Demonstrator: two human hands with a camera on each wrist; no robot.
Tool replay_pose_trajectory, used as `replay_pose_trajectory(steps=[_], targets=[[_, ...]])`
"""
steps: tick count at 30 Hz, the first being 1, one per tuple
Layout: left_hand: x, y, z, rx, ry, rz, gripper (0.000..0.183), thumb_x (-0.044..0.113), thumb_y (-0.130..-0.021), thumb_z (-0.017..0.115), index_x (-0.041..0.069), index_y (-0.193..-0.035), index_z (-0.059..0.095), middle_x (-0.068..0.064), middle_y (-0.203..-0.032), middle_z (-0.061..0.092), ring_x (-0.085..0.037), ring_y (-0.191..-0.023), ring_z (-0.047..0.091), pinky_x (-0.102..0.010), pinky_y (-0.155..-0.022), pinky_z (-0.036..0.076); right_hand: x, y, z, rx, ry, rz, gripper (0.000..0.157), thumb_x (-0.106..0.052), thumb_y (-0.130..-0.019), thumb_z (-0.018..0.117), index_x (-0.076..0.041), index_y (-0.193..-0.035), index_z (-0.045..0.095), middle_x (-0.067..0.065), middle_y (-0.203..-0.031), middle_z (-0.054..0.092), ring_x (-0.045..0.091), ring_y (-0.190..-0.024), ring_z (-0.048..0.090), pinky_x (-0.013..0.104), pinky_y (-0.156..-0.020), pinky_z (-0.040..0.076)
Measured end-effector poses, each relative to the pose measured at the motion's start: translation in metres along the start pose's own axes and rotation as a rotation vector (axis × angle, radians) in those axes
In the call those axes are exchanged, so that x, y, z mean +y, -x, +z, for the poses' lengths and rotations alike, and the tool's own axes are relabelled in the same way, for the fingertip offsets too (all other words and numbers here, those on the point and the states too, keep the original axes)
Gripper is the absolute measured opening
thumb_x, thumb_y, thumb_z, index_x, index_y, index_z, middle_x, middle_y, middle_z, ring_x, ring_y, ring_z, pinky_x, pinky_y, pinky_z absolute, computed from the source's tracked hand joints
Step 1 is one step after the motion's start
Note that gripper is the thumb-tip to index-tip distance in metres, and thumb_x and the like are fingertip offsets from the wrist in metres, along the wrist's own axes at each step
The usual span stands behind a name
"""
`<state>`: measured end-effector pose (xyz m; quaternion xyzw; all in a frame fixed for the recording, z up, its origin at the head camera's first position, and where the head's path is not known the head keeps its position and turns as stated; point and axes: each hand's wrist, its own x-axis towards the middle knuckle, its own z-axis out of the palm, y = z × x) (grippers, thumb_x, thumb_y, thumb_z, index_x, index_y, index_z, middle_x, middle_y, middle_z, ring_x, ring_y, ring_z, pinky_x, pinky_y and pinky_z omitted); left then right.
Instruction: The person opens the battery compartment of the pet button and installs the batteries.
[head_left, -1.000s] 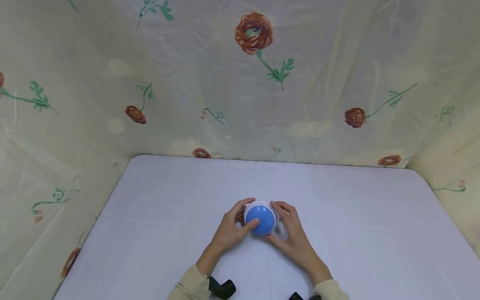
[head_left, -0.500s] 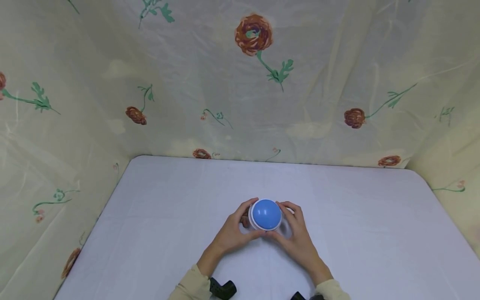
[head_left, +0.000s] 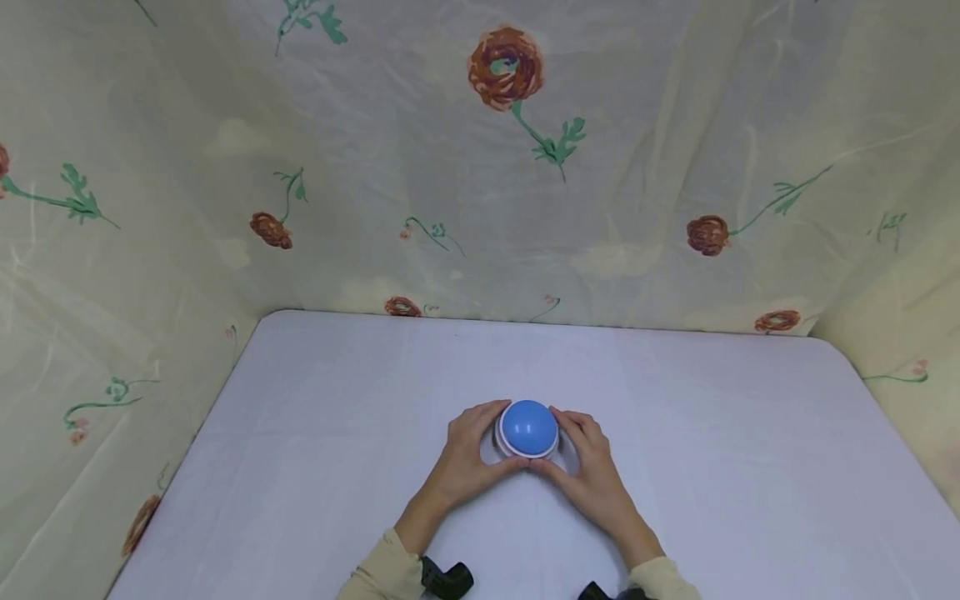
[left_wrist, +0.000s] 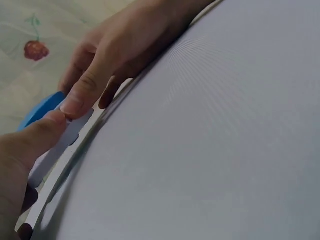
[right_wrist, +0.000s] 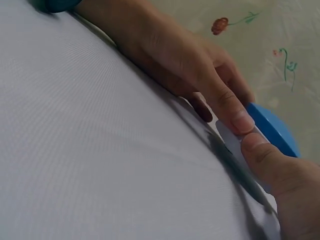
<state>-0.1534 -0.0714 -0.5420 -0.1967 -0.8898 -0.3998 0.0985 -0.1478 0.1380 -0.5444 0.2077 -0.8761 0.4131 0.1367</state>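
A round white push button (head_left: 529, 428) with a blue domed top lies between both hands, a little below the middle of the head view. My left hand (head_left: 461, 457) grips its left side, fingers at the far rim and thumb at the near edge. My right hand (head_left: 594, 468) holds the right side in mirror fashion. Both thumb tips meet at the near rim, seen close up in the left wrist view beside the blue dome (left_wrist: 41, 111). Dark shadow runs under the white base (right_wrist: 235, 137) in the right wrist view; whether it touches the table cannot be told.
A white-covered table (head_left: 360, 375) spreads around the hands. Floral cloth (head_left: 615, 225) hangs behind it and at both sides. Dark wrist-worn devices, such as the left one (head_left: 447, 578), sit near the sleeves at the bottom edge.
A second ago the left thumb lay on the blue dome; now it is at the near rim. The push button shifted right, then slightly back left, and the left fingers beside it have shifted.
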Motion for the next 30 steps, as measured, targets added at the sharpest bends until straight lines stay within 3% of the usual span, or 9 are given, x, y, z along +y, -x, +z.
replay_pose_trajectory(steps=[4, 8, 20, 30], targets=[[0.002, 0.002, 0.002, -0.022, -0.111, -0.007, 0.078, 0.053, -0.077, 0.072, 0.016, -0.140, 0.044, 0.001, -0.139, 0.052, -0.018, -0.128, 0.045, -0.049, -0.105, 0.030, -0.001, 0.000, 0.002, -0.009, 0.063, 0.006, 0.077, -0.029, -0.070, 0.083, -0.007, -0.136, 0.049, 0.010, -0.124, 0.050, 0.027, -0.118, 0.045, 0.052, -0.099, 0.031], [0.004, 0.002, 0.002, -0.043, -0.159, -0.010, 0.078, 0.052, -0.079, 0.070, 0.015, -0.141, 0.043, 0.000, -0.140, 0.051, -0.019, -0.128, 0.045, -0.047, -0.106, 0.029, -0.004, 0.000, 0.001, -0.020, 0.111, 0.010, 0.076, -0.031, -0.072, 0.082, -0.003, -0.135, 0.049, 0.012, -0.125, 0.050, 0.029, -0.118, 0.045, 0.054, -0.100, 0.031], [0.003, 0.003, 0.000, -0.060, -0.184, -0.016, 0.078, 0.053, -0.080, 0.068, 0.014, -0.142, 0.042, -0.001, -0.141, 0.050, -0.019, -0.128, 0.045, -0.045, -0.107, 0.030, -0.009, 0.001, 0.001, -0.026, 0.123, 0.061, 0.076, -0.033, -0.072, 0.081, -0.002, -0.135, 0.050, 0.016, -0.128, 0.045, 0.030, -0.124, 0.037, 0.051, -0.102, 0.035], [0.004, 0.004, 0.001, -0.045, -0.167, -0.032, 0.087, 0.052, -0.079, 0.069, 0.012, -0.147, 0.032, 0.000, -0.144, 0.047, -0.019, -0.130, 0.045, -0.044, -0.107, 0.032, -0.009, 0.002, -0.004, -0.043, 0.151, 0.064, 0.079, -0.037, -0.075, 0.078, -0.007, -0.140, 0.044, 0.017, -0.133, 0.044, 0.034, -0.125, 0.039, 0.058, -0.101, 0.029]])
